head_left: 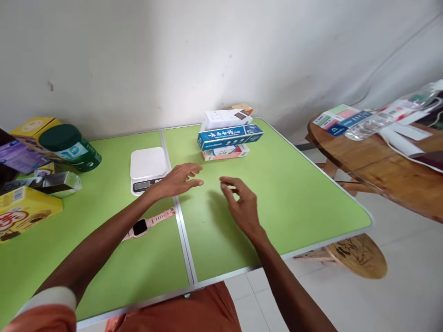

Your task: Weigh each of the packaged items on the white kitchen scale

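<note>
My left hand (180, 180) hovers over the seam of the green folding table (294, 193), fingers apart and holding nothing. Just left of it sits a white kitchen scale (148, 163) with a dark display, its front corner partly behind my hand. A pink-strapped smartwatch (140, 227) lies flat below, part of its strap hidden by my forearm. My right hand (240, 203) is above the table's right half, fingers curved, with a gap between thumb and fingers and nothing in it. Beyond my hands, a blue-and-white toothpaste box (230, 137) rests on a pinkish box (226, 152).
A white box (226, 119) stands behind the toothpaste box. At the left are a dark green jar (71, 147), a yellow box (29, 212) and a silver-black box (62, 183). A wooden table (391, 161) with a plastic bottle (367, 127) and a stool (358, 256) are at the right.
</note>
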Tool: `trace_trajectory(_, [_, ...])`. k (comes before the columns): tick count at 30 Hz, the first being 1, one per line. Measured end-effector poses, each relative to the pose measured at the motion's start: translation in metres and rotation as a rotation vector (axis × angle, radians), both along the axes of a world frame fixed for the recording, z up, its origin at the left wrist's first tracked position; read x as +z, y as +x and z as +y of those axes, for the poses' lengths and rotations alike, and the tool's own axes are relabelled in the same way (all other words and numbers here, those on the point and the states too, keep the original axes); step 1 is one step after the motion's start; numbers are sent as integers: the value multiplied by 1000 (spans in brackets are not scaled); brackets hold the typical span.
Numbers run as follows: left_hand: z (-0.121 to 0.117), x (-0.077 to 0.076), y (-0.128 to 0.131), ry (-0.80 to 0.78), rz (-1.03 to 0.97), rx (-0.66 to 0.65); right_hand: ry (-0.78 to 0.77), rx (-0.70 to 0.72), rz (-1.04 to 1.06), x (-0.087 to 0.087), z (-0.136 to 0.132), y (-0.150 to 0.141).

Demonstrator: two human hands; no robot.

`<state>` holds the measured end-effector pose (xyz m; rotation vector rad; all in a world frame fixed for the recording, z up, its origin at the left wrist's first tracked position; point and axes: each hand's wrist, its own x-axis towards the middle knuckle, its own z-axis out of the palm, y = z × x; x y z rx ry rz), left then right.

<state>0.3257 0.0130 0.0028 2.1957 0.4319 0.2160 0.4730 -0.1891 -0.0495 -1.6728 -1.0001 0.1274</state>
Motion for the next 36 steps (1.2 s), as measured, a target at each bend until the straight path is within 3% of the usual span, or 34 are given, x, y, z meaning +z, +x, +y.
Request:
trace_trajectory(3, [-2,-14,60,108,-6,140,74,-307,-35,-11,-13,59])
trace_trajectory(6, [-4,-23,99,196,23,256,102,-522,17,-23,-9,115])
trace_trajectory(9, [-4,-27,108,210,64,313,84,-528,137,-30,8,160])
trace_trajectory(12, [4,-27,99,185,21,393,110,-458,176,-29,35,190])
trace_trajectory(16, [35,-22,95,186,-198,570,136,-376,129,-19,70,207])
trace_trajectory(18, [54,-21,105,148,-249,516,103,-335,98,-15,83,207])
trace_trajectory(21, [71,-21,124,51,-204,324,70,-335,82,-12,92,199])
trace_trajectory(24, [72,-21,131,33,-232,293,72,-411,108,-8,90,186])
trace_trajectory(26, [69,-20,122,36,-288,295,89,-444,107,-2,85,174])
trace_trajectory(29, [70,-12,84,47,-347,283,139,-385,58,10,84,148])
trace_trajectory(33, [83,1,1,123,-375,396,167,-199,45,20,108,91])
trace_trajectory(36, [94,2,-64,175,-322,517,175,-48,102,16,139,41])
